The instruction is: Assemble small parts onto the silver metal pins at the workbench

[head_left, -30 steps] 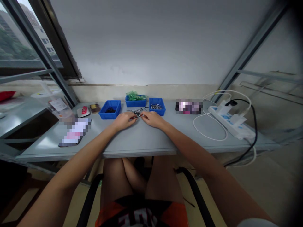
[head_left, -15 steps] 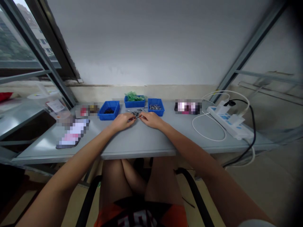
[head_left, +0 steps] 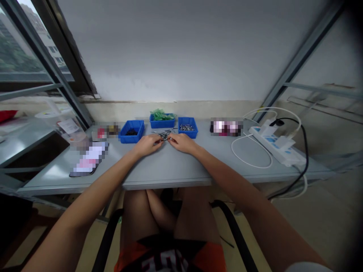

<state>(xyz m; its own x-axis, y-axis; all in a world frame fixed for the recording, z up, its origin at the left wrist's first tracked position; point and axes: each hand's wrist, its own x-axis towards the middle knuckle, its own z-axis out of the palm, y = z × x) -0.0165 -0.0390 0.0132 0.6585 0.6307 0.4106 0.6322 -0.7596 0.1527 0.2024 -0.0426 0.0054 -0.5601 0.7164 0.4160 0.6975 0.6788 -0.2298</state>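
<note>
A small pile of shiny metal screws (head_left: 161,133) lies on the grey desk (head_left: 167,168), just beyond my fingertips. At its near left edge my left hand (head_left: 149,145) is closed, thumb and fingers pinched together. My right hand (head_left: 183,143) meets it from the other side, its fingertips also pinched and nearly touching the left ones. Whatever the fingers hold is too small and too hidden to make out. Behind the hands stand three blue bins: the left bin (head_left: 124,138) with dark small pieces, the middle bin (head_left: 163,124) with green plastic pieces (head_left: 159,114), the right bin (head_left: 191,133) with small metal parts (head_left: 186,127).
A phone (head_left: 90,158) lies at the left, near a plastic cup (head_left: 72,132). Another phone-like device (head_left: 226,127) sits at the back right. A white power strip (head_left: 279,147) with plugs and a looped white cable (head_left: 252,166) occupies the right side.
The whole view has shifted very slightly. Both hands stay together at the screw pile, with only slight finger movement.
</note>
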